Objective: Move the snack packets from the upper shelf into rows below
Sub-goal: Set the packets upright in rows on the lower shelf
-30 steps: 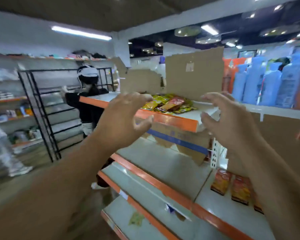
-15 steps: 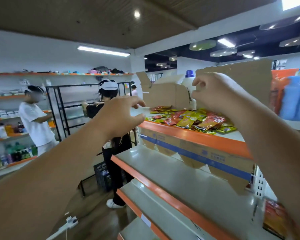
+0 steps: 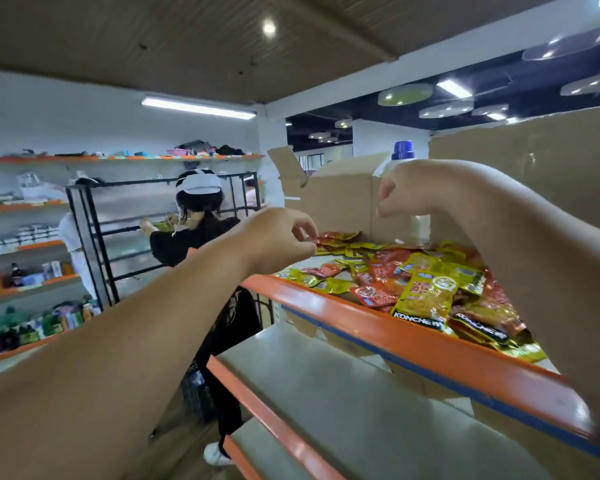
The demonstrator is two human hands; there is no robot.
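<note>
Left hand (image 3: 274, 240): grip narrow, fingers (image 3: 305, 230) curled in and bunched at the near corner of a red packet (image 3: 336, 236) at the far left end of the pile. Touching it or just short of it, cannot tell; nor whether pinching it. Right hand (image 3: 409, 188): grip closed, fingers (image 3: 388, 202) curled down into a loose fist, nothing seen in it, raised above the pile and apart from it. Both forearms stretched in from the lower corners, the left one crossing the end of the shelf.

Under and between the hands, the snack packets (image 3: 426, 292): a loose heap of red and yellow-green foil sachets, overlapping at all angles, in no rows. Spread along the upper shelf (image 3: 378, 323) right up to its orange front lip, a few with a black band of lettering lying at the lip. Beneath, the lower shelf (image 3: 343, 393), grey with an orange lip, and a further shelf (image 3: 267, 452) under that.

Behind the heap, an open cardboard box (image 3: 336, 199) with flaps up. Beside it a white bottle with a blue cap (image 3: 403, 152), between the box and a tall cardboard sheet (image 3: 534, 161) on the right.

Off to the left, another person (image 3: 201, 233) in black with white headgear, standing at a black wire rack (image 3: 90, 237). Past that, wall shelves (image 3: 25, 247) stocked with bottles and boxes, blurred.
</note>
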